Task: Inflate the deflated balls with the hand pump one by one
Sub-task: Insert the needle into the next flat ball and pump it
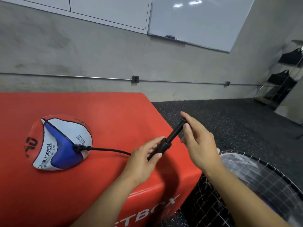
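The left hand (144, 154) gripped the body of the black pump (165, 141), thumb curled over the near side and fingers wrapped behind it. The right hand (198, 141) held the pump's handle (183, 122) at the far upper end, thumb pressed against its near side and the fingers bent round the far side. The pump slanted up to the right, its rod drawn partly out, just above the right edge of a red padded box (106, 115).

From the pump's lower end a thin black hose (109, 150) ran left across the box top to the valve of a deflated ball (60, 143). The ball lay caved in on the left part of the box, red, white and blue, with the word CHILDREN printed on a white panel.

Near right, beside the box, stood a black wire mesh basket (262, 176); something pale and see-through lay inside it, but what it was could not be told. Dark speckled floor (229, 115) stretched to the far right, where a rack (282, 82) held dark bags against the grey wall, and a whiteboard (196, 20) hung above.
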Tool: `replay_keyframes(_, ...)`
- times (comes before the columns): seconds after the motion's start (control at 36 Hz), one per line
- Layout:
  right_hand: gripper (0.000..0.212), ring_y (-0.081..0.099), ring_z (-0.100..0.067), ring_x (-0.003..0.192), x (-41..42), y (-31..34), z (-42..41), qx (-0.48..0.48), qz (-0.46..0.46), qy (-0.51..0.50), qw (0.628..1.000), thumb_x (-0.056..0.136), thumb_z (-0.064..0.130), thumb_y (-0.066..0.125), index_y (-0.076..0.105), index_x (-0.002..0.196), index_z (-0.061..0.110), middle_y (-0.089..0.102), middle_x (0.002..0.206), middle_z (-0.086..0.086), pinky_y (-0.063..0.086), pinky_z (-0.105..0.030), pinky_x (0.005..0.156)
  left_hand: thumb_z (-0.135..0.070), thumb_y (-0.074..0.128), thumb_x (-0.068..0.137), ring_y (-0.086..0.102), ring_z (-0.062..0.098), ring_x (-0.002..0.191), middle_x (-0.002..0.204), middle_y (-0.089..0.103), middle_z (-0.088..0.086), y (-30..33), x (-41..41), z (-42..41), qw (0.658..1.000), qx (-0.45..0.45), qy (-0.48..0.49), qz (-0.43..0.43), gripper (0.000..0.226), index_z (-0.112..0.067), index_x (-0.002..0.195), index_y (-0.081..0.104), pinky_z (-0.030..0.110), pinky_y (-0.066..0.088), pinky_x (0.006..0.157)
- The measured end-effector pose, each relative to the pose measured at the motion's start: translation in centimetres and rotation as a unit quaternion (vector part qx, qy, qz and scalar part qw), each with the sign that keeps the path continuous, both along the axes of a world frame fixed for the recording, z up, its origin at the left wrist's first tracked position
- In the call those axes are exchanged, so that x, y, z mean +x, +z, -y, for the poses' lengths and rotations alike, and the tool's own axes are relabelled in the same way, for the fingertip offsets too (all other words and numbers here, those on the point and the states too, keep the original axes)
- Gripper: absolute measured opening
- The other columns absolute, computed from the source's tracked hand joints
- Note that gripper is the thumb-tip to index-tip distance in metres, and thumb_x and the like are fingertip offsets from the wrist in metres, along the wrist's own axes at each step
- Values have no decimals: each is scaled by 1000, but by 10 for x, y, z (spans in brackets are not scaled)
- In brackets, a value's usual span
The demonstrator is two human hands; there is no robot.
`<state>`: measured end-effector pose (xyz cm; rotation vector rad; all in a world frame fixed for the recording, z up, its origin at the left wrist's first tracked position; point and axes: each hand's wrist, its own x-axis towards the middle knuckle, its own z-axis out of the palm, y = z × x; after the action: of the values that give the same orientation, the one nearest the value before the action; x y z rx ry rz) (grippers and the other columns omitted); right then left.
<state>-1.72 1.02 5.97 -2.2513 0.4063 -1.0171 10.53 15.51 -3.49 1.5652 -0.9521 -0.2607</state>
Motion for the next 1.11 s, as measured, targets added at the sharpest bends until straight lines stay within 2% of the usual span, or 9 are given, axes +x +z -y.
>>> replay_keyframes(0.11,39,71,-5,68,3,-8,-2,-9,-70,24,997,109,25,51,58,145,40,70,117,17,48,-11,70,-6,68,98,62,-8,121,129,70,-12,-1,2,4,1000,-6,9,-6,65,-58,134,54,13,45,103)
replay_keyframes(0.19,38,68,-2,63,2,-12,-1,-15,-120,31,992,108,31,55,58,144,43,68,82,31,44,-11,67,-6,68,98,62,-6,121,132,70,-8,-2,2,6,1000,-5,17,-4,65,-59,132,52,17,47,104)
replay_keyframes(0.28,38,65,-1,57,4,-19,3,-7,-154,37,987,105,40,57,58,142,49,71,66,17,47,-21,68,-7,69,98,62,-11,114,130,69,-7,-1,1,7,1000,-1,21,-8,66,-63,128,50,15,47,101)
replay_keyframes(0.36,38,70,-4,62,7,-23,6,15,-143,43,989,104,40,60,59,141,49,75,73,7,54,-27,69,-4,68,98,60,-19,110,125,68,-14,1,0,8,1000,0,20,-9,66,-62,126,50,8,44,99)
replay_keyframes(0.53,36,73,-9,70,8,-27,4,56,-88,77,992,105,22,61,64,138,35,70,116,10,53,-23,68,2,67,98,59,-21,112,118,63,-29,5,-3,4,1000,-6,10,-4,64,-53,128,52,3,42,94)
replay_keyframes(0.67,32,67,-11,63,2,-8,10,72,-30,61,995,105,16,59,66,132,31,71,113,7,53,-26,65,1,66,98,62,-8,122,129,69,-15,6,-5,3,1000,-2,-5,4,64,-48,136,55,8,44,100)
replay_keyframes(0.83,29,54,-10,59,-21,21,30,144,111,-5,983,108,12,52,68,127,27,65,85,17,49,-30,50,-16,66,96,62,-3,125,131,71,-18,2,-12,5,999,28,-12,32,59,-53,141,56,24,46,111)
replay_keyframes(0.97,32,55,-9,64,-31,24,33,120,133,-47,983,111,16,48,63,137,28,62,94,1,52,-37,54,-25,63,94,62,-2,127,131,69,-23,1,-13,6,998,44,-15,48,58,-51,145,54,34,48,113)
replay_keyframes(1.11,35,67,-18,75,-17,18,27,33,100,-80,991,112,33,42,61,140,39,60,112,5,59,-52,73,-8,67,97,64,-4,121,127,72,-15,-1,-9,1,999,29,-1,33,60,-45,143,58,26,49,110)
